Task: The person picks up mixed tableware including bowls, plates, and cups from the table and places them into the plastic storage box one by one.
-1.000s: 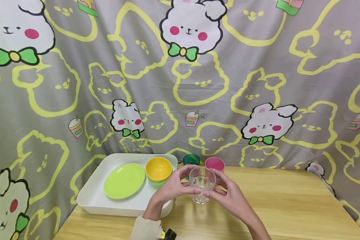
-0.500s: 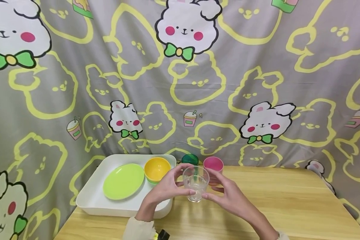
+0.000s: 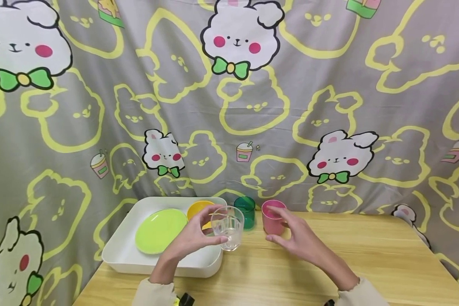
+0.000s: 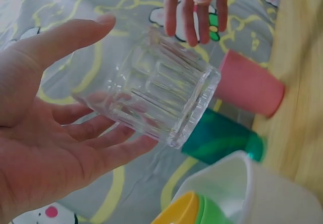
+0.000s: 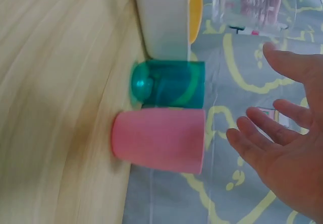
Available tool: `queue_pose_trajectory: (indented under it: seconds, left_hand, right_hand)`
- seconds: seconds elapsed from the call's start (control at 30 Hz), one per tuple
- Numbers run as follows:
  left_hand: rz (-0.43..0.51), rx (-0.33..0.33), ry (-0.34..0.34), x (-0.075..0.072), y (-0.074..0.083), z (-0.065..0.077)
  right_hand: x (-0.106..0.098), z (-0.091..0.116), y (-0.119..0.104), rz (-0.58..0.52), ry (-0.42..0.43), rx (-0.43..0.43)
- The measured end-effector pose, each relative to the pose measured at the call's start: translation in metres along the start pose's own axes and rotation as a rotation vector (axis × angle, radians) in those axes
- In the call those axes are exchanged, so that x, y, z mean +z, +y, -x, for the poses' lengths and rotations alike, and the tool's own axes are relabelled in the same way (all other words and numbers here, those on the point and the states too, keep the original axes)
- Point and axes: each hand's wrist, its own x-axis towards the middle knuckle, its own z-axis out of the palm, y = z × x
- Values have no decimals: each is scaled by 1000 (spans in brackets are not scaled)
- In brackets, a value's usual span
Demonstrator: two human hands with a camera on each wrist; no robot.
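My left hand (image 3: 193,233) grips a clear faceted glass (image 3: 229,229) between thumb and fingers, raised near the right edge of the white tray. In the left wrist view the glass (image 4: 156,85) has its thick base toward the table side. My right hand (image 3: 300,233) holds nothing; its thumb and fingers are spread apart, in front of the pink cup (image 3: 272,223) in the head view. In the right wrist view that hand (image 5: 287,128) stands off from the pink cup (image 5: 159,141). A green translucent cup (image 3: 245,212) stands upright just left of the pink one.
The white tray (image 3: 116,250) sits on the left of the wooden table (image 3: 348,255). It holds a lime green plate (image 3: 160,231) and a yellow bowl (image 3: 196,208), with a green bowl (image 4: 209,211) stacked against the yellow one. A patterned curtain (image 3: 199,106) hangs behind the table.
Both hands held the glass earlier. The right hand has let go and drawn away to the right, while the left hand has carried the glass leftward toward the tray.
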Motion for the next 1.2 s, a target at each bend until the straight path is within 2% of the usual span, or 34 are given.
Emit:
queue_pose_trajectory:
  seconds: [0.13,0.27,0.47,0.7,0.97,1.2]
  left_hand:
    - [0,-15,35,-10,-5,9]
    - [-5,-60,68,-19,-9,18]
    - [-44,-128,114,-29,-16,33]
    - [-99,-154,162,-40,-28,45]
    - [-99,-158,150,-48,-39,47]
    - [-91,-180,99,-49,-46,52]
  right_hand:
    - [-2,-4,11,49,11,-26]
    - [-2,-7,23,168,46,-51]
    - [0,-11,41,244,58,-4]
    - [6,-16,58,211,64,60]
    - [14,-19,69,158,44,198]
    - [20,-19,77,110,29,337]
